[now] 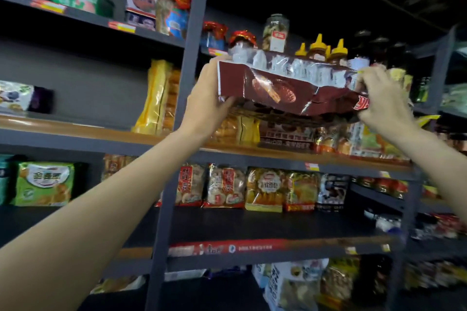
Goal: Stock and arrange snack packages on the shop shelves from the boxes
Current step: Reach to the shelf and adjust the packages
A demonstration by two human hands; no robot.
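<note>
Both forearms reach up and forward from the lower frame edge. Left hand (206,101) grips the left short end of a dark-red snack multipack (285,88), thumb under, fingers hidden behind the wrapper. Right hand (384,98) pinches the right end at about 3 o'clock from the pack's middle, fingers curled over the crumpled film.

The pack is held in the air with its long axis running 9 to 3 o'clock, tilted slightly down to the right, in front of and above the wood-edged shelf (252,151). The shelf opening lies beyond the fingers, so the coming move is judged a push away. Neither hand is clearly nearer.

Behind: yellow bread bags (156,98) at 9 o'clock, honey squeeze bottles (318,50) at 12 on the shelf above.

Hidden: the landing spot behind the pack, and the pack's printed name, cut off by the right hand. Boxes not in view. Edges are motion-blurred.
</note>
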